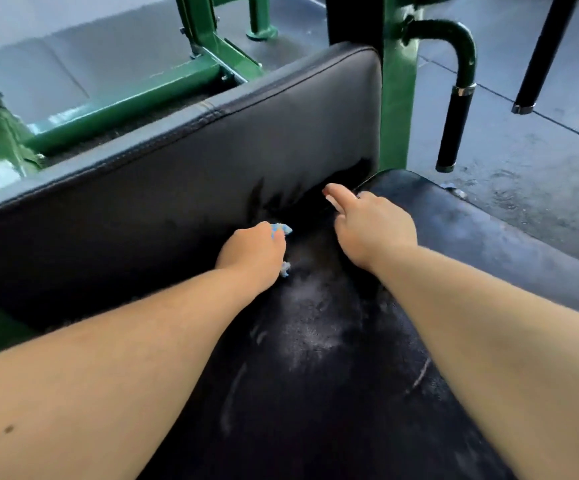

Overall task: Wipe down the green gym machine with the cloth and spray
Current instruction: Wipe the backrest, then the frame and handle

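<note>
Cloth (pixel 281 231) in left hand (pixel 251 249), tip rightward

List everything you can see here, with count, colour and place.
back pad: one, black, upright, left to centre
seat pad: one, black with whitish smears, bottom centre
green frame: one, green, behind and beside the back pad
handle: one, green with black grip, upper right
black bar: one, black, top right corner
floor: grey, around the machine
cloth: one, blue and white, centre
left hand: one, centre, grips the cloth
right hand: one, centre, finger stretched toward the pads' crease
</note>
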{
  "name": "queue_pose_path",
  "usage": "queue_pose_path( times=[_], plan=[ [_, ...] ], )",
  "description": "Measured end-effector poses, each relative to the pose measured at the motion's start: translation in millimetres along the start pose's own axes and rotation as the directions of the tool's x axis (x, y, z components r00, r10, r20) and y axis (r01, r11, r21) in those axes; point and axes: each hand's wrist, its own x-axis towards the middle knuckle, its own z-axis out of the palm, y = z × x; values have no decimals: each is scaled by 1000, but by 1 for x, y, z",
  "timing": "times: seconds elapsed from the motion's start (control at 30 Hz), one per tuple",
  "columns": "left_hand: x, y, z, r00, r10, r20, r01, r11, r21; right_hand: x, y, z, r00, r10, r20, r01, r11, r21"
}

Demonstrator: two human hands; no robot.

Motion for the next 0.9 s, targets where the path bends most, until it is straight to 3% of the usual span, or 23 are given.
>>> queue_pose_path(
  times=[0.13, 0.4, 0.57, 0.67, 0.77, 0.9],
  plan=[
    [-27, -41, -10, 995, -92, 22, 94, 994, -57, -9, -49, 11, 992, -125, 8, 125, 991, 39],
    [-85, -89, -31, 983, -180, -46, 181, 984, 1, -42, -127, 41, 945, -327, -18, 328, 944, 44],
    [-120, -116, -35, 967, -238, -91, 253, 936, 245, -49, -140, 45, 964, -264, -39, 265, 964, 33],
    [-136, -132, -36, 950, -302, -75, 310, 895, 321, -59, -149, 44, 951, -304, -50, 307, 948, 83],
    [-142, -130, -42, 967, -253, -41, 252, 911, 327, -73, -161, 50, 943, -322, -85, 332, 928, 171],
    [-107, -101, -37, 998, 10, -66, -7, 999, 46, -82, -153, 47, 968, -216, -126, 247, 903, 352]
  ],
)
